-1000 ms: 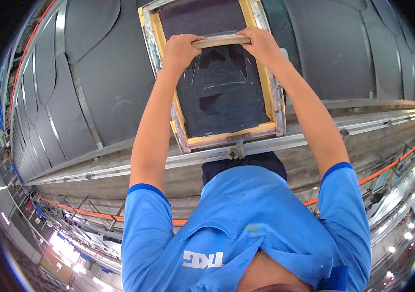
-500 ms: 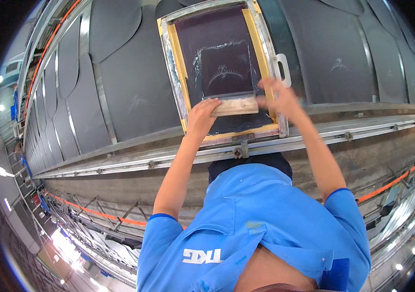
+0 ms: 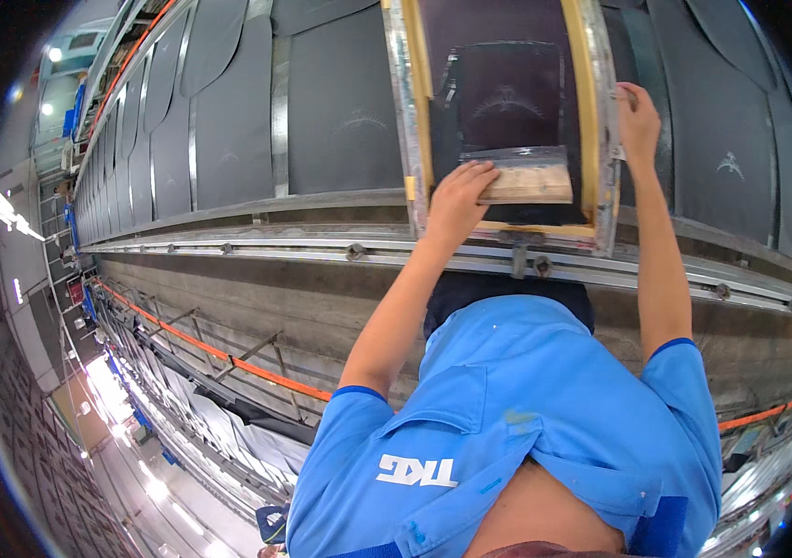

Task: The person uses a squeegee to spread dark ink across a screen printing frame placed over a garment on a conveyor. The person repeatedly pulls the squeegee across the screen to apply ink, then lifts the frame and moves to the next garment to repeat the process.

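Note:
My left hand [image 3: 459,198] is closed on the left end of a squeegee [image 3: 528,183] with a pale wooden handle. The squeegee lies across the lower part of a screen-printing frame [image 3: 605,177], below a dark window in the mesh that shows a pale arched design [image 3: 506,104]. Outside the frame's right edge, my right hand [image 3: 639,126] is closed around the white side handle [image 3: 619,152], which it mostly covers. Yellow tape lines the inner sides of the frame.
Dark cut panels [image 3: 331,121] lie in a row on the long table, some bearing pale arched prints. A metal rail [image 3: 303,249] with bolts runs along the near edge, and the frame's bracket [image 3: 519,256] meets it. Orange-edged racks [image 3: 229,358] stand behind me.
My right hand has left the squeegee's right end and moved to the handle at the frame's side. My left hand stays on the squeegee. The whole view has shifted.

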A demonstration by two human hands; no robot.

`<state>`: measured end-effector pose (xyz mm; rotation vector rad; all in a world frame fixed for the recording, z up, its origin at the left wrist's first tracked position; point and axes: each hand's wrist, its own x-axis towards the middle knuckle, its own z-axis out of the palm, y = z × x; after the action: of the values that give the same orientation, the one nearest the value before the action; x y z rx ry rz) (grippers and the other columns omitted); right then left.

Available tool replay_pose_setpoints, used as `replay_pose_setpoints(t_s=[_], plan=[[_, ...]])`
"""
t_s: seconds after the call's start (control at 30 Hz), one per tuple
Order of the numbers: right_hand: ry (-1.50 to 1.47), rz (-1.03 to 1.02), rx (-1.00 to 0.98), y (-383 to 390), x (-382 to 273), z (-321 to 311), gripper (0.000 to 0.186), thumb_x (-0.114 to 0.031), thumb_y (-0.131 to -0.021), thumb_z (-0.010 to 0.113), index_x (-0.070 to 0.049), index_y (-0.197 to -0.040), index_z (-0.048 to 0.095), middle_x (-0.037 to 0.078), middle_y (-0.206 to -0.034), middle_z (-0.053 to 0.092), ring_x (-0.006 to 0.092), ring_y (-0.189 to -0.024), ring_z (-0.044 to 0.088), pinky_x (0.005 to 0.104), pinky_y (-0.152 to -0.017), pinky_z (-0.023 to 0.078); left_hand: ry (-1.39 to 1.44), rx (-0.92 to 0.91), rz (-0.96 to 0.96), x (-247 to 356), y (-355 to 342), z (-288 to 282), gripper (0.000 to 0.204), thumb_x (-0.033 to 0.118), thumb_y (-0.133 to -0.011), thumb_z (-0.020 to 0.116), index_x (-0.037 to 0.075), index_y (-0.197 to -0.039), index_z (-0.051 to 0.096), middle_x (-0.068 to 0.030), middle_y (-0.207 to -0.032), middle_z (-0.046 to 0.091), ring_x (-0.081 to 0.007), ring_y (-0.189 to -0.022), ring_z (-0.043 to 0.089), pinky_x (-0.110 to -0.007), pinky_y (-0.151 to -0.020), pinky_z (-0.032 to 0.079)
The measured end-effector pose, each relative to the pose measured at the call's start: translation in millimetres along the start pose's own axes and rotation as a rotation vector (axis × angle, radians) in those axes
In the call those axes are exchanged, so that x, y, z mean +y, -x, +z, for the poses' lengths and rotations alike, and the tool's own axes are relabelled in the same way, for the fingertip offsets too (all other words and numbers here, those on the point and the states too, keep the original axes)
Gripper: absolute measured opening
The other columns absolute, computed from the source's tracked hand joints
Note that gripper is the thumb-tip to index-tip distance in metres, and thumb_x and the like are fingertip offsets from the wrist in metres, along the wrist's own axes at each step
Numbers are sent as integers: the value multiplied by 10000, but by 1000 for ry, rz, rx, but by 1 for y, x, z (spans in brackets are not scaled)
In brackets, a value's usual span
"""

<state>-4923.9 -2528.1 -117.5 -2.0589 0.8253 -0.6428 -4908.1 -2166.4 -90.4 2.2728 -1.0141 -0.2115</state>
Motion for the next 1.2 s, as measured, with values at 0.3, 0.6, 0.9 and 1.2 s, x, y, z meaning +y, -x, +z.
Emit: replay_pose_setpoints(t_s=[0.3, 0.6, 0.9, 1.2], plan=[[-104, 78, -28, 98, -107, 175, 274, -297, -1002, 628, -62, -1121, 704, 163, -931, 746, 242, -850, 732, 355, -781, 538, -118, -36, -32, -157, 68, -125, 580, -16, -697, 748, 104, -1262, 698, -70, -1348, 662, -284, -1286, 586, -403, -1081, 481], [45, 95, -37, 97, -114, 205, 272, -306, -1003, 617, -89, -1136, 711, 142, -870, 736, 220, -768, 702, 355, -748, 525, -127, -32, 68, -199, 84, -151, 617, 8, -657, 762, 129, -1260, 710, -47, -1312, 692, -276, -1232, 629, -400, -1013, 508], [263, 12, -179, 91, -101, 197, 363, -387, -978, 653, -108, -1204, 704, 177, -1112, 696, 299, -970, 664, 397, -870, 514, -134, -103, 147, -211, 105, -149, 657, 1, -639, 781, 145, -1276, 704, -47, -1349, 671, -272, -1262, 615, -419, -1056, 489], [387, -446, -608, 58, -216, 215, 498, -353, -897, 729, -69, -1300, 656, 138, -1238, 644, 337, -1188, 588, 441, -1041, 469, -23, -273, -97, -248, -120, -195, 485, 69, -767, 739, 202, -1234, 734, -123, -1091, 752, -272, -969, 735, -372, -852, 567]])
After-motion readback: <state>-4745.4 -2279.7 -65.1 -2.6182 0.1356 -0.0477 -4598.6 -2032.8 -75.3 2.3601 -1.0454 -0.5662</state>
